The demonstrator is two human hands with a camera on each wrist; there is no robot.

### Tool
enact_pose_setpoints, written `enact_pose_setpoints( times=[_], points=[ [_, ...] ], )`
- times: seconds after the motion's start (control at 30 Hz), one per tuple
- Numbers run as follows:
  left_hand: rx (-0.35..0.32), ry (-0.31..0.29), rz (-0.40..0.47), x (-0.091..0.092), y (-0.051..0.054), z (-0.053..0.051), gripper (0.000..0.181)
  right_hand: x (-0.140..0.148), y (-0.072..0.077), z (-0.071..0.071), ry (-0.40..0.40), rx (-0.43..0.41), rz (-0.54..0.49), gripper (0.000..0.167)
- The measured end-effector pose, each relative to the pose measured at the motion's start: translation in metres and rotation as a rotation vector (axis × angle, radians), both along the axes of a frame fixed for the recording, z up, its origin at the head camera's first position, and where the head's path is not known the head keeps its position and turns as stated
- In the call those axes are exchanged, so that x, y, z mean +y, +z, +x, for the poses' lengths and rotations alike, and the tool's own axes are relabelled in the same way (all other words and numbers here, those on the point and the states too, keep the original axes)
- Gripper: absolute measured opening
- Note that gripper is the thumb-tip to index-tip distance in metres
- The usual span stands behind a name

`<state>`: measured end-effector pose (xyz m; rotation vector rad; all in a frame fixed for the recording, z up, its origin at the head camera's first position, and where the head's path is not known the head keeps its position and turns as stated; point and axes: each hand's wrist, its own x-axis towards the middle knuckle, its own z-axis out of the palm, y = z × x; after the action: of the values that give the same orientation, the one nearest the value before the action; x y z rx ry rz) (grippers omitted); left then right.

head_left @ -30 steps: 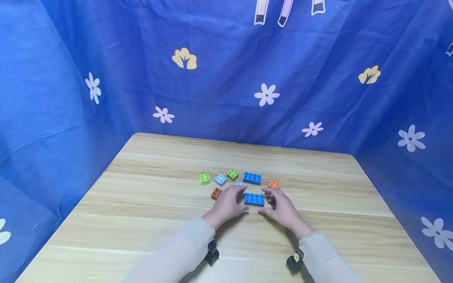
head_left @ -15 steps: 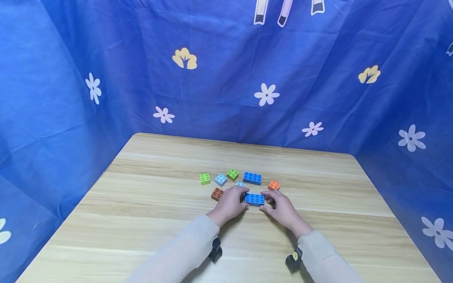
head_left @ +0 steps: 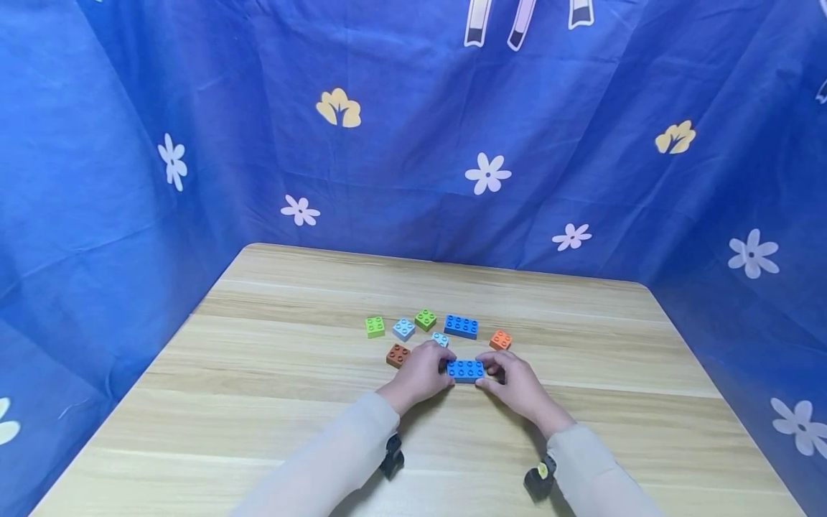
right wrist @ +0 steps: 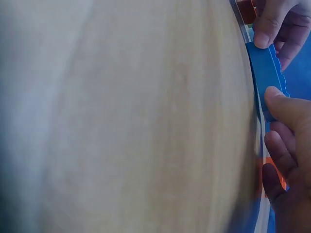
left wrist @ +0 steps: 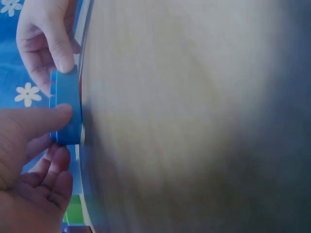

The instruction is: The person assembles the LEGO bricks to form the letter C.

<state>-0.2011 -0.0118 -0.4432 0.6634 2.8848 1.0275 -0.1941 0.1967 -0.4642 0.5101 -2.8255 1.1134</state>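
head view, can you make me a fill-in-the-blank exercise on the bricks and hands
The left hand and right hand hold one long brick, coloured ____. The orange brick lies nearer the ____ hand. The brown brick lies nearer the ____ hand. The small green bricks number ____.
Missing words: blue; right; left; two

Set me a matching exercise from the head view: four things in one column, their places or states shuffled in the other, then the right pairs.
Column 1
1. near long blue brick
2. orange brick
3. brown brick
4. right hand

Column 2
A. just left of the left hand
B. gripping one end of the near long blue brick
C. held at both ends
D. farthest right of all the bricks

Pairs: 1-C, 2-D, 3-A, 4-B
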Motion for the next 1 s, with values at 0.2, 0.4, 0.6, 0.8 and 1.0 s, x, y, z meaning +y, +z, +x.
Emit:
enact_pose_setpoints(
  times=[0.2,0.4,0.6,0.8,1.0],
  points=[
    [-0.063,-0.029,0.133,-0.011,0.000,0.003,0.036,0.001,0.006,0.005,0.033,-0.017,-0.018,0.037],
    [-0.051,-0.071,0.248,-0.023,-0.001,0.008,0.036,-0.002,0.010,0.011,0.087,-0.037,-0.082,0.037],
    [-0.023,-0.119,0.304,-0.036,-0.001,0.013,0.035,-0.008,0.011,0.017,0.122,-0.046,-0.148,0.035],
    [-0.031,-0.149,0.297,-0.052,-0.001,0.021,0.034,-0.019,0.010,0.025,0.151,-0.078,-0.188,0.034],
    [-0.052,-0.185,0.269,-0.070,-0.002,0.032,0.034,-0.032,0.006,0.033,0.208,-0.099,-0.182,0.035]
  ],
)
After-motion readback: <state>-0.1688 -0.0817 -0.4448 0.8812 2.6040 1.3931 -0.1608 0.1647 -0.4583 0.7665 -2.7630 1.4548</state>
